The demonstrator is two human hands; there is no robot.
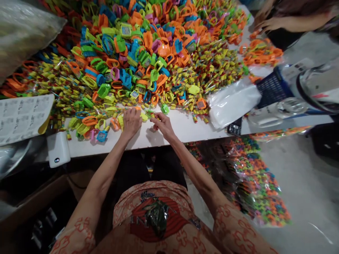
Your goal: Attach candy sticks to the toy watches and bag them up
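My left hand (131,121) rests low over the white table (177,128), its fingers curled down at the near edge of a heap of plastic toy watches (143,56). What lies under those fingers is hidden. My right hand (163,126) is closed in a pinch on a small yellow candy tube (153,115), partly covered by the fingers. Between both hands lies a yellow-green toy piece (143,117). Left of my left hand are loose toy watches, among them an orange one (89,120) and a blue one (101,136). A green toy watch (164,108) sits just beyond my right hand.
Many small yellow tubes (212,67) surround the heap. Clear plastic bags (233,102) and a black keypad phone (235,127) lie right, near a blue basket (272,86). A white power bank (58,150) is left. Filled bags (254,180) lie below. Another person's hand (272,24) is far right.
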